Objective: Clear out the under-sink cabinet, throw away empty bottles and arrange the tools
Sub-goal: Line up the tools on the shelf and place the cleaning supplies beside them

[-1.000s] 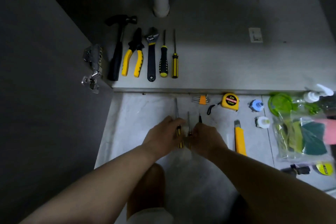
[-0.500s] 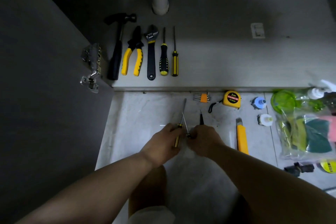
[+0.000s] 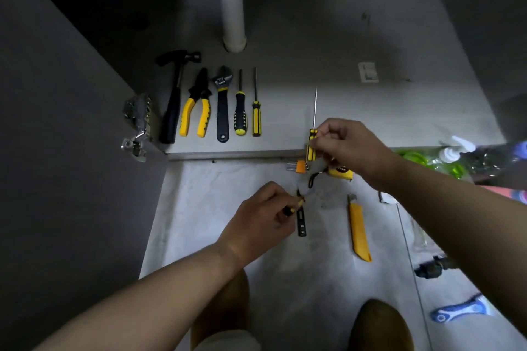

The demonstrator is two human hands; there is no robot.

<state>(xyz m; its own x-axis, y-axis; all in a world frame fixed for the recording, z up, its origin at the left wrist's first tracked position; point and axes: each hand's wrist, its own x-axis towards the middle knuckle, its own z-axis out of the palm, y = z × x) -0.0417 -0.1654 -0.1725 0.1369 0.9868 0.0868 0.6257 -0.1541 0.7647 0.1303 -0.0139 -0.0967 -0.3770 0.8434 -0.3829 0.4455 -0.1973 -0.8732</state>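
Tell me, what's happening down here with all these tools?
A person is sorting tools. The right hand holds a thin yellow-and-black screwdriver over the grey cabinet floor, where a black hammer, yellow-handled pliers, dark adjustable wrench and two screwdrivers lie in a row. The left hand pinches a small yellow-and-black tool.

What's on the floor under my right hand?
A yellow tape measure, mostly covered by the right hand holding a screwdriver; its black strap shows. An orange hex key set lies beside it.

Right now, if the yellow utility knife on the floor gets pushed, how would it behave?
The yellow utility knife looks flat, so it would probably slide, not roll. Its slim body suggests it is light and stiff.
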